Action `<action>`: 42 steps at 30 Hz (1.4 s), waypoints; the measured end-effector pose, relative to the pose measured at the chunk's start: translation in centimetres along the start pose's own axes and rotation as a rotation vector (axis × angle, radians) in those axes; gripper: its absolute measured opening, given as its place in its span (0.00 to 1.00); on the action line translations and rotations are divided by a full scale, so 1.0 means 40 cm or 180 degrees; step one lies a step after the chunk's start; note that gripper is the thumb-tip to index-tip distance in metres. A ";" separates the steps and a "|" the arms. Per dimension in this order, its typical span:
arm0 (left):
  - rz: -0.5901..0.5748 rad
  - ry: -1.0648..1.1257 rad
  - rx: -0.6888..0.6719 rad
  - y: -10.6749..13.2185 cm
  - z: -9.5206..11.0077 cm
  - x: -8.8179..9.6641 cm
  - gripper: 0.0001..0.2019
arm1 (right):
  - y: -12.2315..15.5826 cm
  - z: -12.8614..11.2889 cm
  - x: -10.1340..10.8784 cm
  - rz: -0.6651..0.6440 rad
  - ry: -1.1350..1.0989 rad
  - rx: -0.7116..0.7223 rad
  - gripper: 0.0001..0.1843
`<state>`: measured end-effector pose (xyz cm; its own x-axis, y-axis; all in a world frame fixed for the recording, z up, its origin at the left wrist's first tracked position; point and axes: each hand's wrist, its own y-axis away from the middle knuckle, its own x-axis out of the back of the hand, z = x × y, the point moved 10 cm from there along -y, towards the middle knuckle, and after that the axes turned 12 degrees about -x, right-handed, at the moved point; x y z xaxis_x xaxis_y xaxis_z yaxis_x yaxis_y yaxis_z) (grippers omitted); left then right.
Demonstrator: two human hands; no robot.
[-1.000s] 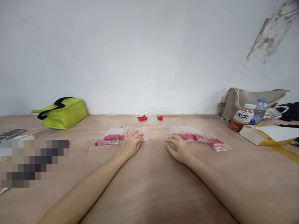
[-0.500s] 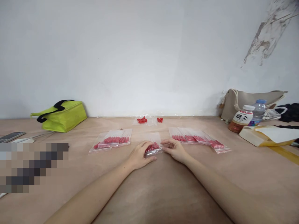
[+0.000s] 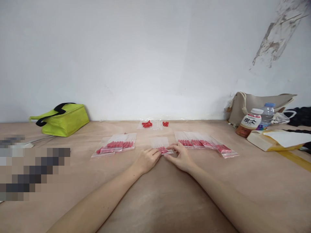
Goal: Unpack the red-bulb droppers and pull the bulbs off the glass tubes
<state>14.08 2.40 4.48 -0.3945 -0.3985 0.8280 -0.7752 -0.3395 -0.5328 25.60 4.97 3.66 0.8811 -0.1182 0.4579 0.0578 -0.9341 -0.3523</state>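
A small clear zip bag of red capsules lies flat on the table in front of me. My left hand presses its fingertips on the bag's lower left corner. My right hand pinches the bag's lower right edge. To the left lies a pile of filled bags. On the right, a row of filled bags overlaps along the table. Loose red capsules rest on clear bags near the wall.
A lime green bag sits at the back left. At the right stand a beige tote, a tea bottle, a water bottle and a yellow envelope with paper. A blurred patch covers the left edge.
My left hand drew one bag from the left pile to the middle. Both hands now hold it flat, slightly farther from me than half a second ago.
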 end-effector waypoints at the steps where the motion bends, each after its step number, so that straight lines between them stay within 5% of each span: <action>1: 0.0040 0.0028 0.0060 0.000 -0.005 0.001 0.13 | 0.012 -0.032 -0.001 0.0097 0.0376 0.0382 0.13; 3: 0.0114 0.0117 0.0165 -0.001 -0.011 0.005 0.13 | 0.038 -0.079 -0.018 0.0223 0.1083 0.1000 0.10; 6: 0.0213 0.0303 0.0323 -0.001 -0.021 0.011 0.11 | 0.049 -0.100 -0.049 0.0254 0.1646 0.1331 0.08; 14: 0.0435 0.0848 0.0872 0.013 -0.070 0.013 0.05 | 0.065 -0.136 -0.080 0.0341 0.1976 0.1986 0.10; 29: 0.0602 0.1444 0.1141 0.022 -0.091 0.006 0.10 | 0.067 -0.139 -0.048 0.0668 0.2067 0.1879 0.10; 42: 0.0591 0.1801 0.1100 -0.013 -0.074 -0.018 0.05 | 0.042 -0.106 -0.042 0.0459 0.1832 0.1547 0.07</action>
<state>13.32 5.40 4.67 -0.7755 -0.0020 0.6314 -0.5050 -0.5982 -0.6221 22.22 2.16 5.76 0.5199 -0.5089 0.6861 0.2781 -0.6586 -0.6992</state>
